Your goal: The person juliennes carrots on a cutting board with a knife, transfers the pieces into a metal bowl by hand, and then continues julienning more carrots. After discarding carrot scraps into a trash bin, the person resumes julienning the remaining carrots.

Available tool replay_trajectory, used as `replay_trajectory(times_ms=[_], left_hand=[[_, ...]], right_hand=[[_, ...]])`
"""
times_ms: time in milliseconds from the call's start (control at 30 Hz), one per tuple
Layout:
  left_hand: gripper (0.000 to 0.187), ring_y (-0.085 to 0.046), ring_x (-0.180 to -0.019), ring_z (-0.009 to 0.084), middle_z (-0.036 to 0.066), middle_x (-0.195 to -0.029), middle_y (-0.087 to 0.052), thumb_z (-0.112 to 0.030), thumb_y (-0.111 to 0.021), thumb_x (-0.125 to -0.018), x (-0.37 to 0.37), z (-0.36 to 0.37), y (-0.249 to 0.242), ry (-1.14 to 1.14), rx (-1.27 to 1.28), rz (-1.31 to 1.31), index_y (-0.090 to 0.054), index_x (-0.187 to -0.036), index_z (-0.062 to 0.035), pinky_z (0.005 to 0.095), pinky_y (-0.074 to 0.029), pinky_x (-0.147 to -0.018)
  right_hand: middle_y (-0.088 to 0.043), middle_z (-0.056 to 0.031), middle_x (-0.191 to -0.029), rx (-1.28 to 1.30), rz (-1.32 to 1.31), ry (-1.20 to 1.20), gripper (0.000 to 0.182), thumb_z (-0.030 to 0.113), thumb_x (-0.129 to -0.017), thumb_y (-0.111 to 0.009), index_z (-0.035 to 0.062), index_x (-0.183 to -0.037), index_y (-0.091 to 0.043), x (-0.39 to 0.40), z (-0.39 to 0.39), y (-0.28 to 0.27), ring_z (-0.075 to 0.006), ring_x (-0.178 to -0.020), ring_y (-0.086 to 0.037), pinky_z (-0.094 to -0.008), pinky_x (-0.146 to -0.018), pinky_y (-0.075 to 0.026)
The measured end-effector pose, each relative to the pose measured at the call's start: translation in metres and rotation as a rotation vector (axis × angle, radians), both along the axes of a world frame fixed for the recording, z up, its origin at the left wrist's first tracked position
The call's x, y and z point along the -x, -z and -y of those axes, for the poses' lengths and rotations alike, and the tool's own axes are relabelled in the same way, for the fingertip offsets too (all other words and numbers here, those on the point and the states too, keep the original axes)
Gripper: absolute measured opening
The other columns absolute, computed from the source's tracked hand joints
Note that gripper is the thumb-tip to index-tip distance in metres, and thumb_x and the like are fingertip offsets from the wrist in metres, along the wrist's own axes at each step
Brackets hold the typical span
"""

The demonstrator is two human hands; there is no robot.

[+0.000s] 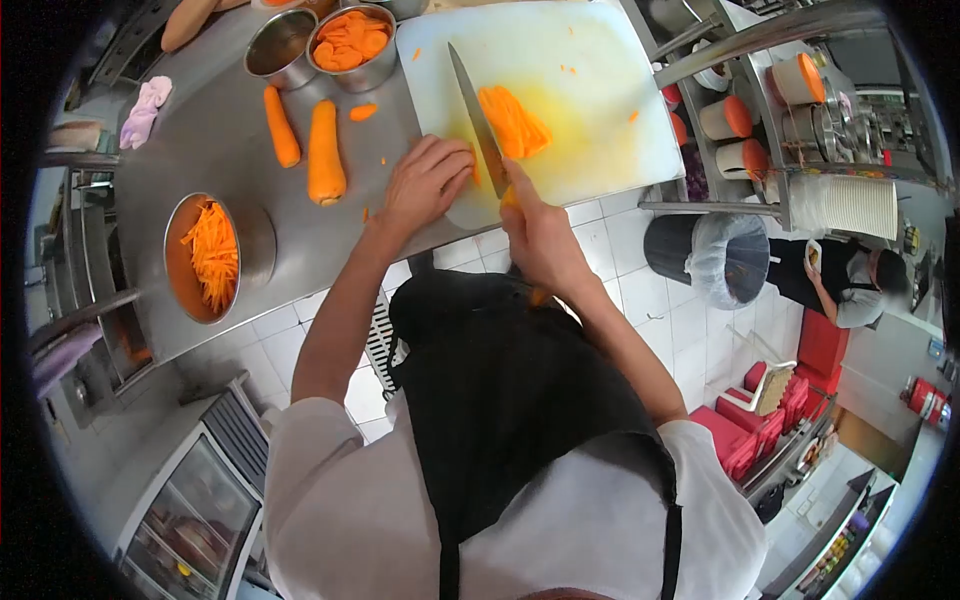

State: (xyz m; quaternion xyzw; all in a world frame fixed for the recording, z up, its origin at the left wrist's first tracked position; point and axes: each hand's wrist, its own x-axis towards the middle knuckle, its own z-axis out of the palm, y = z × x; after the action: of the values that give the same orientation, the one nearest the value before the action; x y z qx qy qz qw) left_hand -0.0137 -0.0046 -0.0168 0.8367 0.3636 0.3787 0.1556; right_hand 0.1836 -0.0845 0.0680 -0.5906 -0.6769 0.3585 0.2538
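"How do the hands stand?"

"The left hand [425, 182] is half curled at the near left part of the cutting board [610, 110], fingers bent towards the blade. An orange sliver [476, 178] shows by the fingertips, but I can't tell whether they grip it. The right hand [543, 234] is closed round the handle of a knife [474, 112]."

"And from the left, what is about them?"

"First a metal bowl [259, 247] of carrot strips [213, 258]. Then two whole carrots, the thicker one [325, 160] on the right, and beyond it a steel pot [368, 77] of carrot slices [350, 40]. All of that is left of the board."

"Which way does the knife run?"

"Away from the body, tip leaning left, so the blade lies between the left fingers and the cut carrot [514, 122]."

"Where exactly is that pile?"

"On the board, just right of the blade, slanting from far left to near right, roughly along it. The right hand is nearer, straight below it; the left is across the blade."
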Motion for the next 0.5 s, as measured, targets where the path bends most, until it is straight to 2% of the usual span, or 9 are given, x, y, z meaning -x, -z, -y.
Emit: replay_trajectory(times_ms=[133, 267, 367, 467, 500], left_hand=[[0.017, -0.061, -0.091, 0.0269, 0.004, -0.106, -0.067, -0.010, -0.074, -0.084, 0.005, -0.009, 0.008, 0.068, -0.035, 0.020, -0.068, -0.100, -0.0078, 0.0388, -0.053, -0.079], [0.019, -0.062, -0.089, 0.0260, 0.003, -0.105, -0.066, -0.010, -0.075, -0.082, 0.006, -0.015, 0.018, 0.078, -0.099, 0.034, -0.069, -0.100, -0.0088, 0.0389, -0.052, -0.077], [0.022, -0.063, -0.091, 0.0276, 0.006, -0.105, -0.066, -0.005, -0.077, -0.080, 0.004, -0.016, 0.012, 0.074, -0.107, 0.064, -0.068, -0.100, -0.0067, 0.0383, -0.052, -0.078], [0.020, -0.062, -0.089, 0.0255, 0.003, -0.106, -0.066, -0.011, -0.075, -0.081, 0.003, -0.018, 0.016, 0.062, -0.111, 0.074, -0.070, -0.100, -0.0108, 0.0381, -0.050, -0.075], [0.022, -0.062, -0.089, 0.0257, 0.003, -0.106, -0.066, -0.010, -0.076, -0.080, 0.003, -0.018, 0.016, 0.067, -0.109, 0.068, -0.069, -0.100, -0.0104, 0.0382, -0.050, -0.076]], right_hand=[[-0.065, -0.0358, -0.088, -0.022, -0.014, 0.033, 0.055, 0.003, -0.095, -0.055, -0.0017, -0.148, -0.040, 0.001, 0.001, 0.005, -0.0529, -0.089, -0.065, -0.0549, -0.082, -0.051], [-0.065, -0.0356, -0.086, 0.052, -0.013, 0.072, 0.055, 0.003, -0.095, -0.056, -0.0016, -0.148, -0.041, 0.008, 0.001, -0.009, -0.0519, -0.088, -0.066, -0.0531, -0.080, -0.052], [-0.065, -0.0348, -0.084, 0.063, 0.010, 0.082, 0.055, 0.003, -0.095, -0.056, -0.0018, -0.148, -0.041, 0.011, 0.002, -0.009, -0.0511, -0.085, -0.066, -0.0523, -0.078, -0.052], [-0.065, -0.0332, -0.083, 0.069, 0.021, 0.080, 0.055, 0.004, -0.095, -0.056, -0.0024, -0.148, -0.042, 0.011, 0.000, -0.013, -0.0498, -0.083, -0.067, -0.0520, -0.077, -0.053], [-0.066, -0.0324, -0.083, 0.070, 0.019, 0.082, 0.055, 0.004, -0.095, -0.056, -0.0026, -0.147, -0.042, 0.011, -0.001, -0.014, -0.0493, -0.082, -0.067, -0.0519, -0.077, -0.053]])
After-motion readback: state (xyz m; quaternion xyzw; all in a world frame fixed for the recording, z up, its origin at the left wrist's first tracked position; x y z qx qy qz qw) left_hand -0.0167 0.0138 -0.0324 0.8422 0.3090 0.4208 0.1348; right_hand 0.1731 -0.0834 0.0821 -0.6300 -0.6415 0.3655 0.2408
